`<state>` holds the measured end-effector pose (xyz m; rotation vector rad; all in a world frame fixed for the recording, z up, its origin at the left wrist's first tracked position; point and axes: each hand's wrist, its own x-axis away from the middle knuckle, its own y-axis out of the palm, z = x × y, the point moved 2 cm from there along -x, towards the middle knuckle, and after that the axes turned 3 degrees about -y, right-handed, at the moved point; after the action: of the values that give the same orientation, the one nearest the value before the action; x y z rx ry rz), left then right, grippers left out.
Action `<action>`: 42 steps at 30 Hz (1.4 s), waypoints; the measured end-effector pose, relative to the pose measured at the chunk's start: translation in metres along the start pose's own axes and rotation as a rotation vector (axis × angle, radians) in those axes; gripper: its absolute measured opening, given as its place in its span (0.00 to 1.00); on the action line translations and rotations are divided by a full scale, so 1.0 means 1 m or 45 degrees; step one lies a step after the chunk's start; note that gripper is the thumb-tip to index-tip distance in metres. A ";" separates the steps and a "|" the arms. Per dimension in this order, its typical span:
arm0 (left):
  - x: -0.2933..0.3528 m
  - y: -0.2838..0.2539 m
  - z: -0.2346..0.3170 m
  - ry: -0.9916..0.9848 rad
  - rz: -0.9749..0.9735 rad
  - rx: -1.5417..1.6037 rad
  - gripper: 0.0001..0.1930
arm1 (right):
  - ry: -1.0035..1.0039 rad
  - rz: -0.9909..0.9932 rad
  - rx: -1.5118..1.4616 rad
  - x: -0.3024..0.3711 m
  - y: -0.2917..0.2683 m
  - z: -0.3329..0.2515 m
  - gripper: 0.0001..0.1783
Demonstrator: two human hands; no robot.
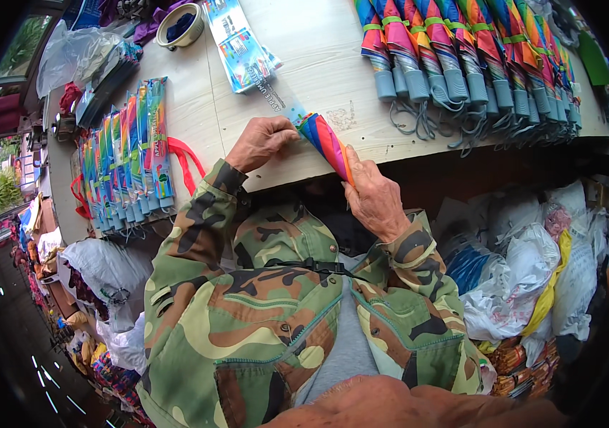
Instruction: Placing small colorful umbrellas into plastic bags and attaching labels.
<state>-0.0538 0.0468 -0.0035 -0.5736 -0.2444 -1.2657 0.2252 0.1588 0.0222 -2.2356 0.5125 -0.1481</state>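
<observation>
My right hand (379, 198) is wrapped round the lower part of a folded rainbow umbrella (324, 145), which slants up and to the left over the table's front edge. The umbrella's far tip meets the near end of a clear printed plastic sleeve (281, 100). My left hand (263, 145) pinches that end of the sleeve beside the tip, its fingers closed. The sleeve stretches away toward a stack of printed sleeves (245, 60) lying on the table. The umbrella's handle end is hidden by my right hand.
Folded rainbow umbrellas with grey-blue handles (454, 85) lie in a row at the right. Sleeved umbrellas (126, 153) with a red ribbon (185, 160) lie at the left. A cream bowl (180, 27) sits at the back of the pale table (304, 43). White bags (525, 278) are heaped below right.
</observation>
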 end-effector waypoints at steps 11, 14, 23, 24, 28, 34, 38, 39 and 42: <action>0.002 -0.006 0.001 -0.143 -0.088 0.256 0.14 | -0.268 0.243 0.032 0.005 -0.012 -0.010 0.42; 0.002 -0.007 0.001 -0.084 -0.117 0.249 0.16 | -0.331 0.149 0.272 0.007 -0.004 -0.003 0.41; 0.007 0.003 0.003 -0.099 0.014 0.103 0.14 | -0.384 0.048 0.763 0.013 0.000 -0.004 0.39; 0.009 0.008 0.004 -0.028 0.117 0.047 0.14 | -0.379 0.049 0.763 0.013 0.001 -0.006 0.39; 0.018 0.017 0.009 0.198 0.345 -0.229 0.13 | -0.392 0.051 0.838 0.018 0.006 -0.012 0.39; 0.015 0.019 -0.001 0.057 0.391 -0.085 0.13 | -0.441 0.082 0.869 0.018 0.009 -0.014 0.38; 0.017 0.017 0.001 0.033 0.365 0.002 0.13 | -0.467 0.120 0.869 0.017 0.009 -0.011 0.39; 0.018 0.015 0.000 0.036 0.370 0.007 0.13 | -0.473 0.118 0.873 0.017 0.009 -0.014 0.39; 0.016 0.012 -0.002 -0.011 0.429 0.021 0.13 | -0.497 0.149 0.801 0.015 0.007 -0.021 0.41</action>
<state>-0.0381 0.0342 -0.0009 -0.5791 -0.1567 -0.9347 0.2309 0.1337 0.0302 -1.5614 0.3210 0.1676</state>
